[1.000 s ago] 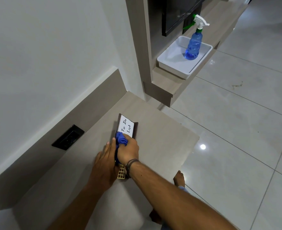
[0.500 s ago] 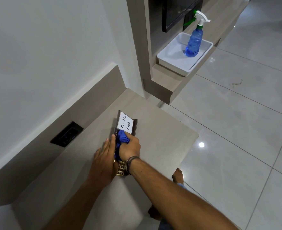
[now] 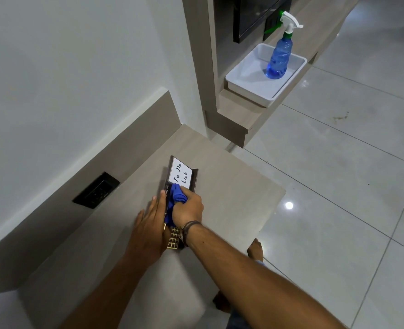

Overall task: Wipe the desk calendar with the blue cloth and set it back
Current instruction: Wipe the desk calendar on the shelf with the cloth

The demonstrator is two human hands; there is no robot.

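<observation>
The desk calendar (image 3: 181,174) lies on the beige desk (image 3: 232,198): a dark brown frame with a white "To Do List" card at its far end and a gold grid at its near end. My right hand (image 3: 188,207) is closed around the bunched blue cloth (image 3: 175,200) and presses it on the calendar's middle. My left hand (image 3: 150,227) lies flat with its fingers apart against the calendar's left edge, bracing it. Most of the calendar's middle is hidden under the cloth and hands.
A white tray (image 3: 246,84) holding a blue spray bottle (image 3: 279,57) sits on a shelf at the back right. A black wall socket (image 3: 96,189) is set in the backsplash at left. The desk's right edge drops to a tiled floor (image 3: 338,186), where my bare foot (image 3: 255,250) shows.
The right hand with the cloth has shifted slightly up the calendar toward the white card. The left hand stays against the calendar's edge.
</observation>
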